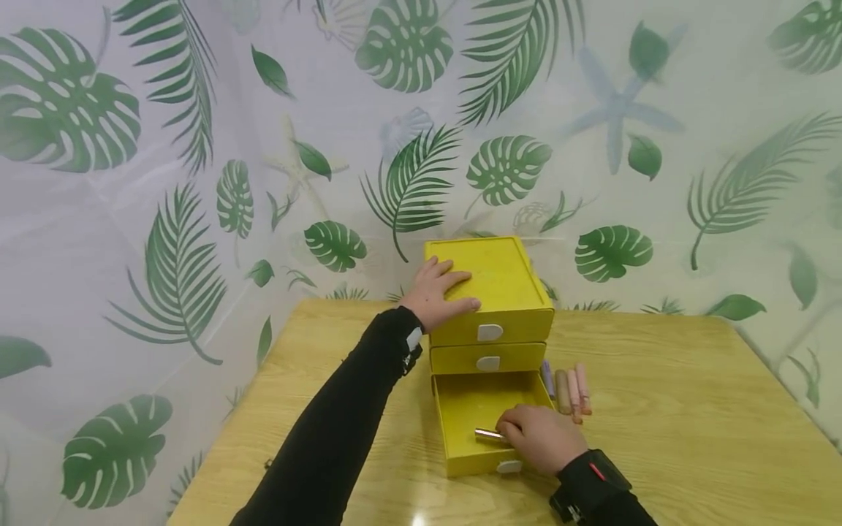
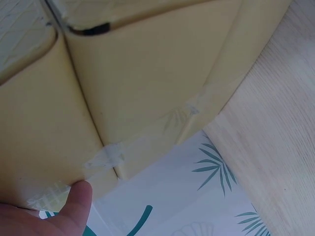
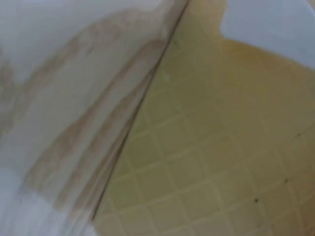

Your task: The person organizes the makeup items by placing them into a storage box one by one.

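A yellow three-tier drawer cabinet (image 1: 500, 288) stands on the table, its bottom drawer (image 1: 460, 416) pulled out and the two upper drawers closed. My left hand (image 1: 437, 292) rests with spread fingers on the left side of the cabinet top; in the left wrist view a fingertip (image 2: 81, 194) lies at the cabinet's taped side. Over the open drawer, my right hand (image 1: 546, 438) pinches a small stick with a shiny silver end (image 1: 488, 435); the rest of it is hidden by the fingers. The right wrist view shows the waffle-patterned drawer front (image 3: 197, 162) and its white handle (image 3: 275, 29).
Several crayon-like sticks lie on the table right of the cabinet: a purple one (image 1: 548, 380), an olive one (image 1: 563, 392) and pink ones (image 1: 582, 389). A leaf-patterned sheet (image 1: 658, 183) hangs behind the wooden table (image 1: 691, 409).
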The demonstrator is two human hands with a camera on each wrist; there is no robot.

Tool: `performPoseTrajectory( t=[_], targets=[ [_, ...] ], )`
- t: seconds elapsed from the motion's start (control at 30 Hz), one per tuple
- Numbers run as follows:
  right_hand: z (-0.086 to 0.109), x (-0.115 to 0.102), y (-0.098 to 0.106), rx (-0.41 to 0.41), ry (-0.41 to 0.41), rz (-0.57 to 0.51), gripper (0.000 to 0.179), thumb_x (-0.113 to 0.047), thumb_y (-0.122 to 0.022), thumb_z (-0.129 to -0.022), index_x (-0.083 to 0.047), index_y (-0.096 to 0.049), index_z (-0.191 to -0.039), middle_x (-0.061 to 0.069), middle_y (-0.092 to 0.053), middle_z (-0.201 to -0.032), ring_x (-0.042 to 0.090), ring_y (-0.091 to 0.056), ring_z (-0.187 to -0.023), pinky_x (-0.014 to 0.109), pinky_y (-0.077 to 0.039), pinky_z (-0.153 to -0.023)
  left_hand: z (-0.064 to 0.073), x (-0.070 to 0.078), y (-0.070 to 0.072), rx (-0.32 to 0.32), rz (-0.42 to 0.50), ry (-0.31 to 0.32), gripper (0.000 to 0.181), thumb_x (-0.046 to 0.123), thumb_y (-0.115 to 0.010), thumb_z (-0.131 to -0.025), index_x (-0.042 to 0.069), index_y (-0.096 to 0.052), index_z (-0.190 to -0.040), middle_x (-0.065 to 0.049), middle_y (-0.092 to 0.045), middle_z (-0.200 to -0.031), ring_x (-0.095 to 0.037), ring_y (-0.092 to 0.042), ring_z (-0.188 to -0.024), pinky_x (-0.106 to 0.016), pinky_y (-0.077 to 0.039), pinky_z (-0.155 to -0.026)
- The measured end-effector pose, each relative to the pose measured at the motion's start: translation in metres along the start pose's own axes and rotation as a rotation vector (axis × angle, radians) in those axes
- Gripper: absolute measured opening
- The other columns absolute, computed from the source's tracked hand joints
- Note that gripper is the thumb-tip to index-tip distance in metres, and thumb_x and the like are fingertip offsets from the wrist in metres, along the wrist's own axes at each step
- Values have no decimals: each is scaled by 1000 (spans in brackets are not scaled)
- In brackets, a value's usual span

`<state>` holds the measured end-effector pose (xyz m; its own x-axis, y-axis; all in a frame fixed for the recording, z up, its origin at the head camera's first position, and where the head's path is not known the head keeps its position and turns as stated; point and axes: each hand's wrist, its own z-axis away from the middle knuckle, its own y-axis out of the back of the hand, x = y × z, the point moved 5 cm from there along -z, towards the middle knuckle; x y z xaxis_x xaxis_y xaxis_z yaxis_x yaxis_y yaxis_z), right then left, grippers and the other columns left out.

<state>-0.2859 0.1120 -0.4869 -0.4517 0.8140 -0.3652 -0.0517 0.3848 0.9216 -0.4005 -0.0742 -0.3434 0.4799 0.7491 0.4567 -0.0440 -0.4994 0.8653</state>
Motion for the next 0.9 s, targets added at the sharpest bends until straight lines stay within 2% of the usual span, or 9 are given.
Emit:
performPoseTrajectory(
  t=[0.2,0.27,0.37,0.5,0.53,0.6,0.73,0.9],
  targets=[
    [5,0,9,24,98,-101,13,-22,-59,-95,-24,-71,-99,-15,-64,-91,1,-57,-80,33,-53,-67,-1,0,0,-1,-5,10,64,58,-55,-88,23,-46,-141,-9,-25,-153,-26,-4,-139,-53,-19,-112],
    [6,4,19,74,115,-129,13,-19,-60,-94,-24,-71,-100,-14,-64,-94,4,-57,-84,35,-53,-70,-1,0,0,4,-3,7,64,57,-55,-88,23,-46,-141,-9,-26,-152,-26,-4,-139,-53,-19,-112],
    [7,16,37,187,106,-133,14,-14,-61,-93,-22,-70,-100,-9,-64,-95,10,-57,-87,44,-46,-92,-1,-1,0,10,1,4,64,57,-55,-88,23,-47,-140,-9,-26,-152,-26,-4,-139,-53,-19,-112],
    [12,49,59,282,42,-85,16,-11,-56,-95,-15,-69,-103,0,-62,-98,18,-57,-83,50,-46,-87,-2,0,0,10,7,4,64,57,-56,-88,23,-47,-140,-9,-26,-152,-26,-4,-139,-54,-20,-111],
    [13,58,63,289,24,-68,16,-11,-56,-95,-13,-69,-104,2,-62,-99,19,-57,-82,49,-48,-82,-2,0,0,10,9,4,64,57,-55,-88,23,-47,-141,-9,-26,-152,-26,-4,-139,-54,-20,-111],
    [15,76,69,288,-21,-15,18,-11,-55,-94,-13,-68,-106,4,-60,-103,21,-57,-84,46,-51,-68,-2,0,-1,6,12,5,64,57,-55,-88,23,-46,-141,-9,-26,-153,-26,-4,-139,-54,-21,-111],
    [19,104,73,241,-61,42,20,-8,-57,-91,-10,-67,-109,10,-60,-107,29,-58,-90,49,-51,-70,-2,-1,-1,4,11,11,64,58,-55,-88,23,-46,-141,-9,-25,-153,-26,-3,-139,-54,-21,-111],
    [20,124,66,166,-98,52,26,-2,-53,-90,-7,-66,-111,14,-60,-107,31,-58,-88,49,-52,-71,-3,-1,-2,0,11,27,64,59,-54,-88,24,-46,-141,-7,-24,-153,-25,-3,-139,-54,-21,-111]
  ],
)
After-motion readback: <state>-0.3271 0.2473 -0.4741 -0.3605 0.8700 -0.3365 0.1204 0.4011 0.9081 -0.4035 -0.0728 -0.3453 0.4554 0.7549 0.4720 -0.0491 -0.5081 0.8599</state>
